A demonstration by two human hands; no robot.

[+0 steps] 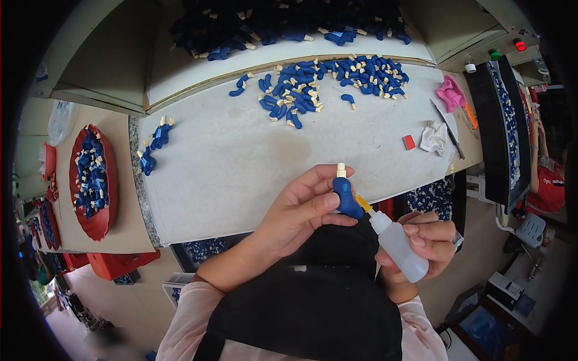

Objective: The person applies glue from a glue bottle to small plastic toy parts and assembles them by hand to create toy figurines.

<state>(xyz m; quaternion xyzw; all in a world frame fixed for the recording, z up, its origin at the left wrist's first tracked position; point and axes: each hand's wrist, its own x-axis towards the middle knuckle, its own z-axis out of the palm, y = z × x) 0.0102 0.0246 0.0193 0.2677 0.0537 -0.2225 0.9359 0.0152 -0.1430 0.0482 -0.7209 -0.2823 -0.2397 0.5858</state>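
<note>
Two hands work just off the near edge of the bench (241,174), above a black apron.

- Left hand (298,213): fingers curled shut around a small blue curved plastic part (347,198) with a cream cap on top; thumb and fingertips pinch it upright.
- Right hand (424,240): closed around a translucent white squeeze bottle (398,243); the bottle is tilted, its yellow nozzle (363,204) touching the lower right side of the blue part.
- Loose pile of blue parts (328,81): many, with cream caps, spread along the far edge of the bench, toward the right.
- Small cluster of blue parts (153,144): at the left edge of the bench, well apart from the hands.
- Red tray (110,180): oval, left of the bench on a lower brown surface, holding more blue parts.
- Pink cloth (450,93): at the far right corner.
- White crumpled rag (433,137): near the right edge, just beside a small red block (409,142).
- Thin dark tool (447,127): lying along the right edge.
- Dark heap of parts (283,21): on the raised shelf beyond the far edge.
</note>
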